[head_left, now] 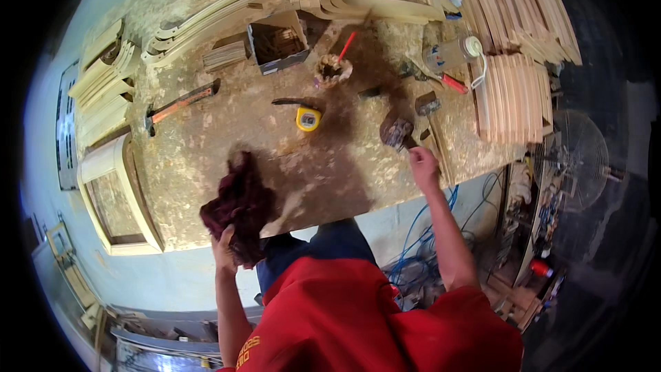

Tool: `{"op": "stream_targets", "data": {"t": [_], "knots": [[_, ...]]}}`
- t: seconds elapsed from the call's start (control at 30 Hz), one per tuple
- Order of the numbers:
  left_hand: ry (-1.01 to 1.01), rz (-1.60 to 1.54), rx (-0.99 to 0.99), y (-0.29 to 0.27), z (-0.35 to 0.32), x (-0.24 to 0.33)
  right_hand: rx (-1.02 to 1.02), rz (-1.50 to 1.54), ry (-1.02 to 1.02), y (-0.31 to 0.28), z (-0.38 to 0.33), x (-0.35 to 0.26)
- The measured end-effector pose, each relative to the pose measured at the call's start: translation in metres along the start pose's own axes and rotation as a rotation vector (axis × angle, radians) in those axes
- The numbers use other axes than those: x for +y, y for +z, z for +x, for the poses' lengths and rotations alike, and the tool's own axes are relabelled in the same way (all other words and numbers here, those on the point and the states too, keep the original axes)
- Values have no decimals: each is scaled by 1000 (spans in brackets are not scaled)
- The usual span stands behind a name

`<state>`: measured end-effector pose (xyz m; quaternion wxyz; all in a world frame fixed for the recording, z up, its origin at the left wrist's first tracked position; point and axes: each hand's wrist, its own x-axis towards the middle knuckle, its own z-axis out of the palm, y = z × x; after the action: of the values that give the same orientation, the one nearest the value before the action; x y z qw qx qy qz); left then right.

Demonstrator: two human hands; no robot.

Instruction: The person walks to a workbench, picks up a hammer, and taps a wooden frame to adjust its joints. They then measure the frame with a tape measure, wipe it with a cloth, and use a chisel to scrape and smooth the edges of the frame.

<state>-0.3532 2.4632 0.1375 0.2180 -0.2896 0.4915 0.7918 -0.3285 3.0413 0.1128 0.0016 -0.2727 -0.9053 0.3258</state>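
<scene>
My left hand (224, 249) is closed on a crumpled dark maroon cloth (239, 208), which hangs over the table's near edge. With my right hand (425, 167) I grip the short handle of a mallet (397, 132); its dark, worn, blocky head points away from me above the table. A hammer (428, 103) lies just right of the mallet head, its handle running toward me. Between and beyond my hands, a yellow tape measure (308, 119) rests near a thin dark strip. Farther left lies a claw hammer (180, 105) with an orange-and-black handle.
The worn worktable (200, 145) carries curved wooden pieces (206, 17), a wooden frame (118, 196), an open box of small sticks (279, 41) and stacked slats (513, 100). A plastic bottle (447, 54) stands at right. Blue hoses (420, 244) and a fan (575, 158) are beyond the table.
</scene>
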Motion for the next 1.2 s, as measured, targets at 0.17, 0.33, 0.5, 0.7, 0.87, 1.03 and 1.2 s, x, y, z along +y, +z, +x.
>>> {"op": "stream_targets", "data": {"t": [0.17, 0.33, 0.5, 0.7, 0.87, 1.03, 1.2], "knots": [[256, 278, 290, 78, 6, -38, 91, -215, -39, -62, 112, 68], [428, 617, -2, 186, 55, -64, -135, -680, 179, -45, 120, 98], [613, 944, 194, 258, 29, -81, -224, -391, 167, -68, 117, 121], [460, 930, 216, 254, -10, -131, -262, -95, 199, -50, 89, 137], [706, 1170, 202, 213, 66, -39, -212, 99, 58, -73, 88, 139], [729, 1481, 401, 204, 225, 80, -123, 54, 186, -100, -5, 135], [1285, 1941, 593, 173, 363, 154, -338, 139, 156, -75, -112, 91]]}}
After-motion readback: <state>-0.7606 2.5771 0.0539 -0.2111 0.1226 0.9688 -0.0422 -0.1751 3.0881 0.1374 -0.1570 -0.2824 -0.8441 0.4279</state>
